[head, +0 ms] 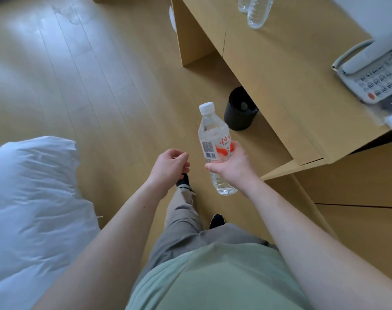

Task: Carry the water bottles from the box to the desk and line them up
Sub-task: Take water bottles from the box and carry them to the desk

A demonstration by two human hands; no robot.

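Your right hand grips one water bottle round its labelled middle, white cap up, tilted slightly, out over the wood floor and short of the desk. Your left hand carries nothing; fingers loosely curled, idle in front of you. Step in hand, by my reading: the carry, bottle in transit toward the desk. Keep the grip at mid-body where it sits now; the bottle looks full, so expect weight low and a soft wall that gives if you squeeze hard. Bring it up over the desk edge rather than across it, set the base flat, and place it in line with the two bottles on the desk, just beside the nearer one, without knocking it. Steer clear of the desk telephone at the right end. Mind the black bin on the floor under the desk edge as you walk. Count: one bottle in hand; two clear bottles on the desk, cut off by the top of the frame, possibly more beyond it; one telephone; one bin; white bedding to your left. The box is not in view.
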